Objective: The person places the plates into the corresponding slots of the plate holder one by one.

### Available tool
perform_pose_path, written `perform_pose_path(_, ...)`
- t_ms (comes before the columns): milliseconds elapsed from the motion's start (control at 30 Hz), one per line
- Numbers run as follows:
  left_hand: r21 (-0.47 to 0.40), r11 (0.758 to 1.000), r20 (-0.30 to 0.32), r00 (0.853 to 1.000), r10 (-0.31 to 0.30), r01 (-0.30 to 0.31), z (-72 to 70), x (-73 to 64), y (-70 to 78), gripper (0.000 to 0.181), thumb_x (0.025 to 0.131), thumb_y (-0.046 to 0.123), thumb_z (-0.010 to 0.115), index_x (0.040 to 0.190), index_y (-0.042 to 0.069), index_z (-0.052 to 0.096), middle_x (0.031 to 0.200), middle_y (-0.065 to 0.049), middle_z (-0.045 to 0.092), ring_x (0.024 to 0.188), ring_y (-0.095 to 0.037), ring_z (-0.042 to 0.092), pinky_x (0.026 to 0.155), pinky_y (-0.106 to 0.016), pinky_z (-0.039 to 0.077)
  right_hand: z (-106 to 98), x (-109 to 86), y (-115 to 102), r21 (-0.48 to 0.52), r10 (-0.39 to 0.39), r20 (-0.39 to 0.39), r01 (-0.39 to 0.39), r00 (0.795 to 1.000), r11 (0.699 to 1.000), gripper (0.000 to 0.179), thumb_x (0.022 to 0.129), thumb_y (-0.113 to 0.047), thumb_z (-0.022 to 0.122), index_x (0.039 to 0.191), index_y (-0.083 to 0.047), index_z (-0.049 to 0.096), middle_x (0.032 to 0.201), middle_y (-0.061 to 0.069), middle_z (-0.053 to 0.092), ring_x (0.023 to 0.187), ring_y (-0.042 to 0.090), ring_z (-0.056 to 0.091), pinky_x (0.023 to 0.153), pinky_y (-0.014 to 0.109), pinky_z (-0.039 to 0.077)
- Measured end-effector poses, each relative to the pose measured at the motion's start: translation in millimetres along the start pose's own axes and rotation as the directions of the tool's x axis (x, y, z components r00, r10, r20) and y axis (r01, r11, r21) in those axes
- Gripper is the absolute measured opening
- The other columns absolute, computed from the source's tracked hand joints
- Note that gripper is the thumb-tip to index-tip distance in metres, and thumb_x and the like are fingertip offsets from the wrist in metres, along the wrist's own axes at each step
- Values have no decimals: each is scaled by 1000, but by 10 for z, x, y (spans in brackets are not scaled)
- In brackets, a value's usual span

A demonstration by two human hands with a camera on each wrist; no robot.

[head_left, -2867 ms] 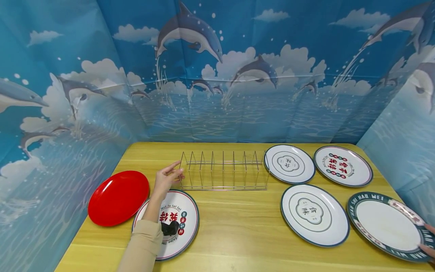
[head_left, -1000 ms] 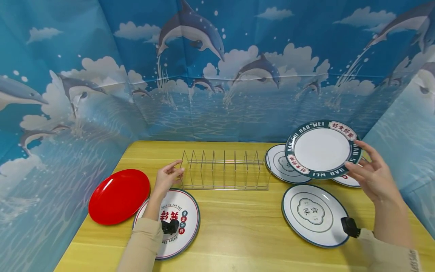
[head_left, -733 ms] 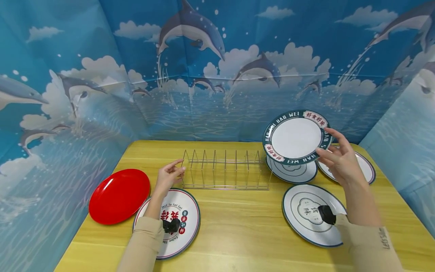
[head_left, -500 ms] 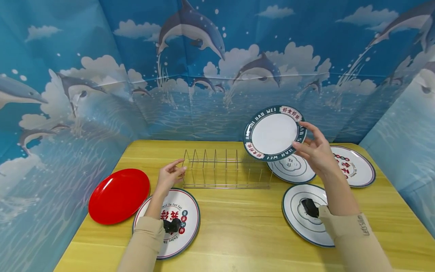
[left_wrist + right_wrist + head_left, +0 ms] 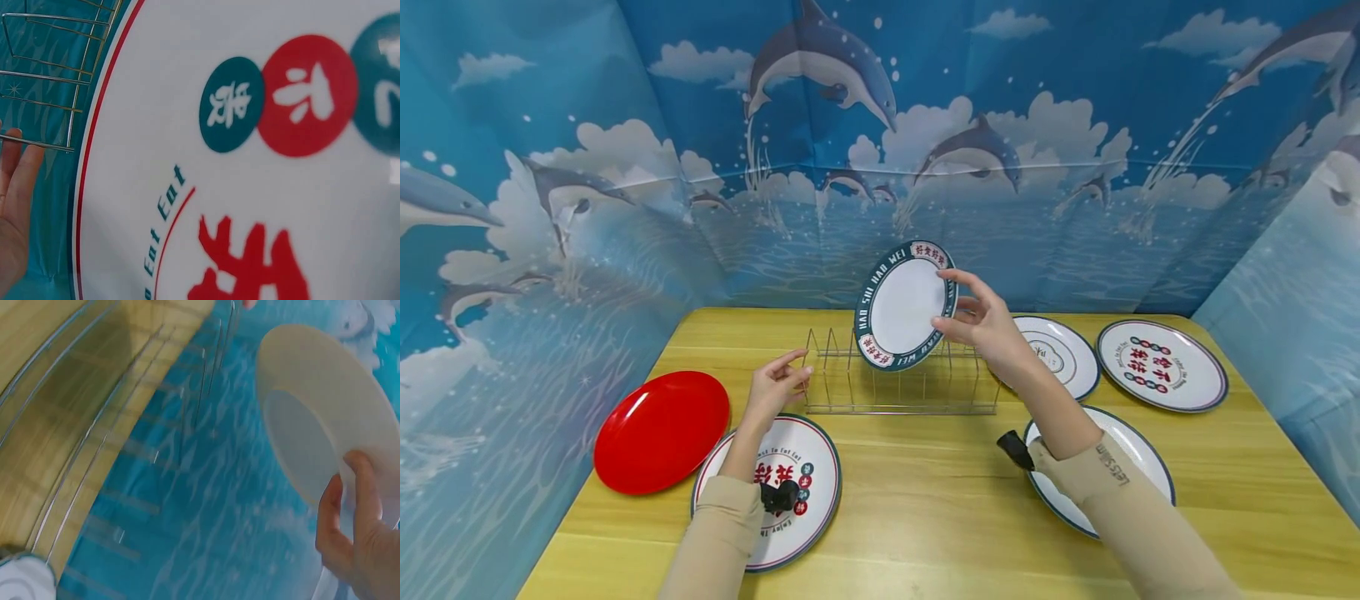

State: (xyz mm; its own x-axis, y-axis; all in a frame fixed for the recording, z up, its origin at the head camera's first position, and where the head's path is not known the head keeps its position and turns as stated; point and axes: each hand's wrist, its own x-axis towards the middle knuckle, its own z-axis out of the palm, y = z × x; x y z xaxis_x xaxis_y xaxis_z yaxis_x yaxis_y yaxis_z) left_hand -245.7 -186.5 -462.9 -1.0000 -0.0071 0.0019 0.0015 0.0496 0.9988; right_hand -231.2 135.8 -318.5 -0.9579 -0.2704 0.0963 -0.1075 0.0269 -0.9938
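Observation:
A wire plate rack (image 5: 901, 410) with upright dividers stands towards the back of the table. My left hand (image 5: 775, 390) grips its left end wire with thumb and fingers; the left wrist view shows fingers (image 5: 24, 172) at that wire. My right hand (image 5: 988, 329) pinches the right rim of a white plate (image 5: 904, 307) with a green lettered border. The plate is raised and tilted over the middle of the rack, hiding some dividers. From the right wrist, the plate's pale underside (image 5: 300, 425) shows, apart from the rack wires (image 5: 181, 419).
A red oval plate (image 5: 662, 433) lies at the left, beside white plates (image 5: 808, 521) that look stacked under my left forearm. At the right lie a small white plate (image 5: 1078, 367), a red-lettered plate (image 5: 1198, 375) and another white plate (image 5: 1138, 458), partly behind my right arm.
My right hand has lifted the green-bordered plate from the table's right side and carried it left over the rack, turning it more edge-on. The left hand stays on the rack's end.

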Motion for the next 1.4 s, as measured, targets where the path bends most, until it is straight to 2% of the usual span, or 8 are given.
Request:
perform_pose_path(167, -7, 999, -27, 998, -52, 52, 40, -60, 147, 46, 83, 16, 68, 126, 7, 55, 72, 4, 58, 78, -17, 62, 80, -43, 51, 286, 102, -8, -13, 11, 12, -11, 1000, 1000, 60, 85, -4, 63, 136, -23, 39, 119, 21, 49, 101, 25, 59, 79, 37, 53)
perform_pose_path(433, 3, 996, -43, 995, -92, 92, 45, -59, 175, 45, 82, 16, 69, 125, 10, 57, 71, 3, 58, 73, -10, 61, 79, -42, 52, 610, 243, 9, -133, -6, -19, 3, 1000, 991, 58, 83, -4, 66, 133, -24, 45, 117, 16, 49, 100, 30, 56, 75, 35, 55)
perform_pose_path(700, 3, 995, -37, 994, -98, 98, 42, -54, 180, 44, 82, 16, 69, 124, 13, 58, 71, 4, 59, 73, -11, 61, 78, -42, 52, 864, 310, 37, -285, -49, 7, 49, 999, 957, 60, 82, -7, 68, 134, -23, 44, 121, 15, 47, 99, 30, 55, 69, 39, 54)
perform_pose_path(867, 9, 996, -16, 996, -88, 88, 33, -58, 173, 45, 83, 18, 69, 126, 12, 56, 72, 4, 59, 74, -11, 61, 78, -41, 52, 988, 337, 61, -391, -72, 12, 71, 997, 918, 59, 81, -14, 70, 133, -24, 45, 122, 14, 49, 102, 29, 54, 72, 39, 53)
perform_pose_path(967, 3, 995, 8, 995, -97, 97, 43, -115, 284, 45, 85, 14, 65, 129, 8, 53, 73, 3, 58, 74, -11, 61, 82, -46, 50, 1067, 348, 84, -443, -70, -2, 62, 998, 894, 59, 80, -17, 72, 132, -25, 46, 122, 14, 49, 103, 28, 53, 77, 41, 51)
perform_pose_path(1100, -22, 993, 23, 993, -117, 117, 39, -135, 350, 44, 86, 8, 63, 129, 5, 52, 73, 1, 58, 74, -13, 61, 85, -50, 47, 1160, 349, 163, -479, -93, -14, 75, 996, 875, 57, 79, -17, 73, 131, -23, 48, 109, 13, 53, 94, 25, 53, 73, 37, 49)
perform_pose_path(1267, -19, 995, 29, 995, -98, 99, 10, -52, 204, 45, 85, 13, 65, 128, 9, 53, 72, 3, 59, 73, -11, 61, 82, -47, 49, 1237, 333, 298, -491, -148, -16, 121, 989, 863, 54, 79, -13, 73, 128, -18, 51, 75, 8, 51, 63, 18, 48, 49, 24, 38)
perform_pose_path(1400, -6, 997, 39, 996, -80, 81, 5, -49, 180, 45, 85, 14, 65, 129, 8, 53, 72, 4, 59, 73, -11, 61, 82, -47, 50, 1289, 307, 396, -489, -140, -26, 110, 990, 865, 53, 79, -13, 73, 128, -17, 52, 70, 7, 43, 57, 17, 41, 43, 21, 30)
